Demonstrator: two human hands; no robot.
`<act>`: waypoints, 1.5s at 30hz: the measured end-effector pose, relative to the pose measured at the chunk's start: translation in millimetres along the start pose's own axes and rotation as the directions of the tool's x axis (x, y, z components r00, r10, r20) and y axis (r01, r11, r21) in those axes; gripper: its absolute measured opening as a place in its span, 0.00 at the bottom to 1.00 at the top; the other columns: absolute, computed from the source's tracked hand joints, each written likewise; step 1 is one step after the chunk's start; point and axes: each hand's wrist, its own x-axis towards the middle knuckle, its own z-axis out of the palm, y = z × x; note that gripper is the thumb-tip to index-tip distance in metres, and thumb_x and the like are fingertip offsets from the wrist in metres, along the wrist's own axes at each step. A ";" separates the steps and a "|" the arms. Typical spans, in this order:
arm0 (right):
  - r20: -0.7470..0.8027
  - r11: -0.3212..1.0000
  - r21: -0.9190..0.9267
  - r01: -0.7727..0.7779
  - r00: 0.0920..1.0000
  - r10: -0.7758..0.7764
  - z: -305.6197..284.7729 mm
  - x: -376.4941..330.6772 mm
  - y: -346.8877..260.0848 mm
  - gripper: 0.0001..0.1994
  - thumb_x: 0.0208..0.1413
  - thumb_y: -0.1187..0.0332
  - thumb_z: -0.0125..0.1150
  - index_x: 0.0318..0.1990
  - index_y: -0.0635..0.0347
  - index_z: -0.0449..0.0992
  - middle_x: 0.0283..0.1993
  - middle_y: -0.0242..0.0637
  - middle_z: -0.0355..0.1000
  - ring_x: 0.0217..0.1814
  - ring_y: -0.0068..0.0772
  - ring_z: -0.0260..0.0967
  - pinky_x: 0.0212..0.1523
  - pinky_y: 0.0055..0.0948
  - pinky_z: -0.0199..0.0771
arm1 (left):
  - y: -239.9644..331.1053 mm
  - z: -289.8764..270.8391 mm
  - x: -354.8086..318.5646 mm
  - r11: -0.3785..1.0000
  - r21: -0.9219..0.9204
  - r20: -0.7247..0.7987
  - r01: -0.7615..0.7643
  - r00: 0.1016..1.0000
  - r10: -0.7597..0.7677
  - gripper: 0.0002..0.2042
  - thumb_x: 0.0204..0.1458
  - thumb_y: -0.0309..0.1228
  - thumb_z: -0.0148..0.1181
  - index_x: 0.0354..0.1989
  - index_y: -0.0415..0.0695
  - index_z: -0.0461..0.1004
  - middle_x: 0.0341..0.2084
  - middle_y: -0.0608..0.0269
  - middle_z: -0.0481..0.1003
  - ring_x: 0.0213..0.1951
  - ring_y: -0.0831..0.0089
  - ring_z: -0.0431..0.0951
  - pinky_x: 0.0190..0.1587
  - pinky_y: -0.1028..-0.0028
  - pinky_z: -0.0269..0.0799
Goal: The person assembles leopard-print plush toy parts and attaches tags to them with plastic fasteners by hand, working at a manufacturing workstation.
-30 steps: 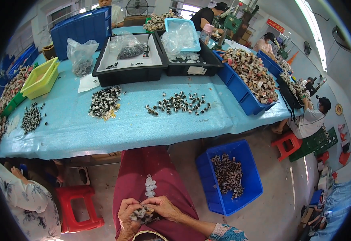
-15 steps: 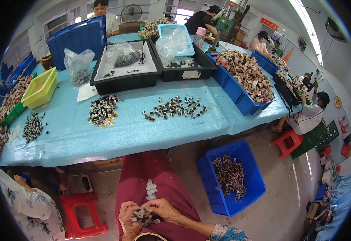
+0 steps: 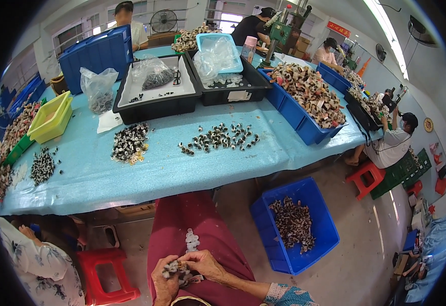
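Table [image 3: 202,176] ahead, blue floor bin [image 3: 268,250] right, pale discs [image 3: 192,240] on lap [image 3: 210,219]; hands [image 3: 207,265] gripping furry piece [image 3: 171,270].

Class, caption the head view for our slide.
Left hand and right hand hold a fluffy piece before a blue-covered table.

A small fuzzy piece [image 3: 171,269], mottled black, white and grey, sits in your left hand [image 3: 161,283], its near edge apparently pinched by your right hand [image 3: 205,264]
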 end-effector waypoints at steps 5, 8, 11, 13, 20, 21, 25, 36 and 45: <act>-0.007 0.981 0.169 -0.093 0.995 0.096 5.5 21.1 0.1 0.04 0.53 0.75 0.56 0.34 0.67 0.71 0.29 0.32 0.71 0.28 0.17 0.67 0.28 0.16 0.69 | -10.6 -4.0 11.8 1.000 0.003 0.050 0.027 0.998 -0.027 0.12 0.35 0.16 0.54 0.31 0.36 0.73 0.27 0.57 0.73 0.31 0.66 0.74 0.36 0.72 0.69; -0.001 0.983 0.166 -0.077 0.997 0.079 7.6 35.5 16.7 0.05 0.54 0.73 0.56 0.34 0.65 0.70 0.28 0.29 0.70 0.28 0.15 0.66 0.27 0.16 0.67 | -23.5 -5.3 15.0 0.990 -0.098 0.015 0.099 0.995 -0.098 0.11 0.39 0.17 0.53 0.33 0.35 0.74 0.27 0.61 0.74 0.31 0.72 0.75 0.37 0.76 0.69; 0.024 0.982 0.154 -0.105 0.994 0.103 6.0 38.1 21.9 0.04 0.53 0.74 0.56 0.34 0.65 0.70 0.29 0.30 0.70 0.29 0.15 0.66 0.28 0.16 0.68 | -44.9 -4.9 10.2 0.969 -0.157 0.002 0.190 0.981 -0.192 0.10 0.41 0.17 0.53 0.34 0.36 0.74 0.26 0.64 0.74 0.30 0.74 0.75 0.35 0.77 0.69; 0.031 0.983 0.127 -0.135 0.991 0.132 1.9 36.3 20.0 0.04 0.52 0.75 0.56 0.35 0.65 0.70 0.30 0.30 0.70 0.29 0.16 0.66 0.29 0.17 0.69 | -53.7 -3.7 8.7 0.927 -0.227 0.045 0.298 0.954 -0.296 0.10 0.41 0.17 0.52 0.35 0.36 0.73 0.27 0.63 0.75 0.30 0.75 0.75 0.35 0.77 0.70; 0.111 0.995 0.004 -0.095 0.989 0.094 -2.6 33.4 23.0 0.06 0.49 0.77 0.57 0.36 0.65 0.71 0.29 0.29 0.70 0.30 0.15 0.66 0.31 0.16 0.68 | -70.9 -7.4 4.9 0.739 -0.435 0.216 0.514 0.856 -0.469 0.10 0.44 0.18 0.52 0.36 0.35 0.73 0.27 0.64 0.75 0.28 0.77 0.74 0.32 0.78 0.71; 0.096 0.996 -0.002 -0.087 0.992 0.086 -1.3 34.1 23.3 0.05 0.49 0.77 0.58 0.35 0.65 0.71 0.28 0.28 0.69 0.29 0.15 0.65 0.30 0.16 0.68 | -69.4 -6.7 8.3 0.743 -0.439 0.213 0.506 0.862 -0.461 0.10 0.44 0.18 0.52 0.36 0.35 0.73 0.27 0.64 0.75 0.28 0.77 0.74 0.32 0.78 0.71; 0.065 0.998 -0.014 -0.057 0.996 0.058 -2.6 37.9 22.3 0.04 0.47 0.78 0.58 0.31 0.64 0.71 0.26 0.27 0.68 0.27 0.14 0.63 0.28 0.16 0.67 | -69.5 -7.5 7.5 0.815 -0.319 0.202 0.484 0.875 -0.440 0.10 0.45 0.18 0.53 0.37 0.36 0.73 0.27 0.65 0.75 0.27 0.78 0.74 0.31 0.78 0.71; -0.004 0.992 -0.128 -0.019 1.000 0.018 2.9 35.0 20.6 0.04 0.46 0.80 0.55 0.29 0.63 0.68 0.24 0.27 0.66 0.25 0.15 0.62 0.26 0.17 0.63 | -61.6 1.9 4.7 0.871 -0.327 0.119 0.367 0.930 -0.347 0.09 0.44 0.18 0.54 0.35 0.36 0.74 0.25 0.65 0.75 0.27 0.79 0.74 0.31 0.78 0.70; -0.162 0.990 -0.137 0.035 0.985 -0.057 4.0 28.8 20.2 0.08 0.46 0.80 0.54 0.35 0.61 0.67 0.29 0.31 0.70 0.32 0.18 0.65 0.32 0.19 0.67 | -46.5 -0.1 11.7 0.974 0.058 0.119 0.221 0.967 -0.227 0.10 0.43 0.26 0.54 0.36 0.40 0.71 0.25 0.54 0.75 0.29 0.65 0.76 0.33 0.70 0.70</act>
